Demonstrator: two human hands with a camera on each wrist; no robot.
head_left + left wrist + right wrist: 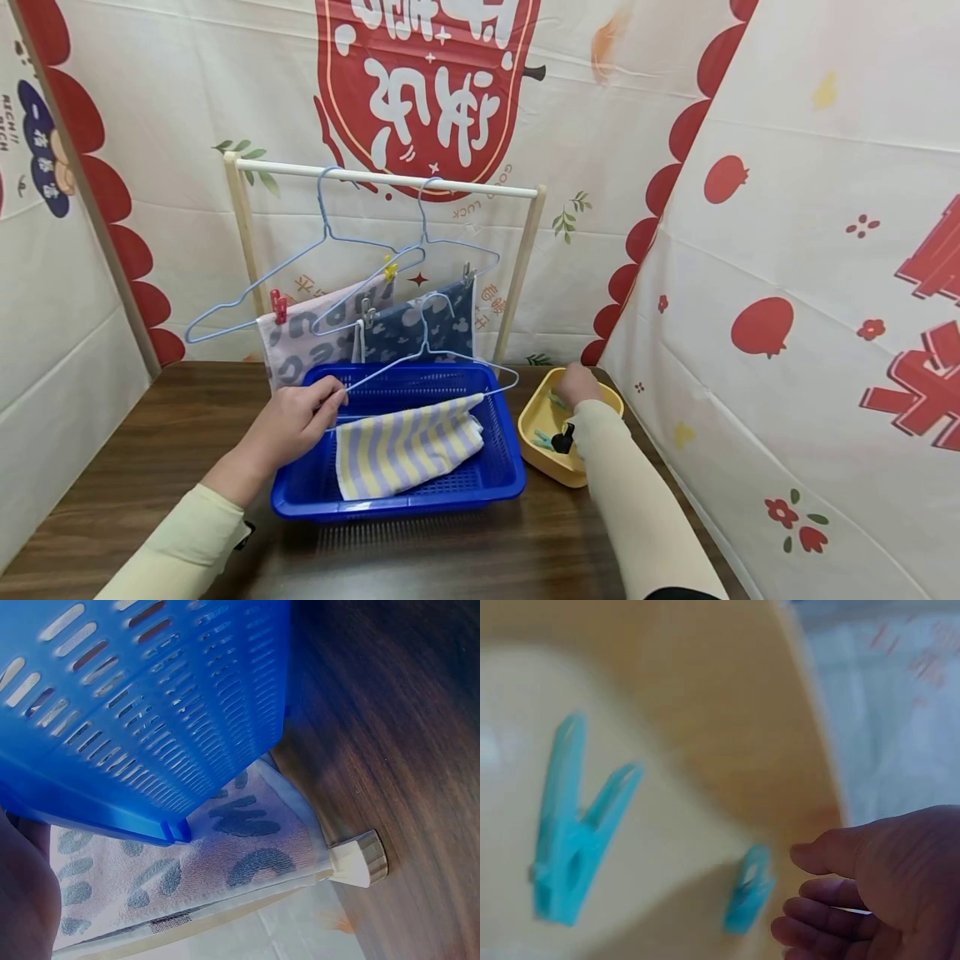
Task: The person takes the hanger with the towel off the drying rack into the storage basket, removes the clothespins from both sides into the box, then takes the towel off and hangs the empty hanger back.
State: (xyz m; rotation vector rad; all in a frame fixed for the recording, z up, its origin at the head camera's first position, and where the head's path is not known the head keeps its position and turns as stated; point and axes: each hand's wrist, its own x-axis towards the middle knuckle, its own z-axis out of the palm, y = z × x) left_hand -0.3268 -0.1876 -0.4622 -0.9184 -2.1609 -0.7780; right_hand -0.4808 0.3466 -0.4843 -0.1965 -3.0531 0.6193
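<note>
My left hand point(300, 418) pinches the left end of a light blue clothes hanger point(424, 343), over a blue plastic basket point(517, 479). A yellow-and-lavender striped towel point(405, 446) drapes from the hanger's lower bar, overlapping the basket's inside in the head view. To the right, my right hand point(580, 386) reaches into a yellow tub point(562, 473). In the right wrist view its fingers are loosely bent and hold nothing. One teal clothespin point(748, 891) lies close to those fingertips, and a larger-looking teal clothespin point(577, 832) lies farther left on the tub's bottom.
Behind the basket stands a rack with a white rail point(390, 177). From it hang two blue hangers, one with a pink-and-grey towel point(311, 337) under red and yellow clothespins, the other with a navy towel point(405, 333) under grey clothespins. Printed cloth walls border the wooden table point(142, 467).
</note>
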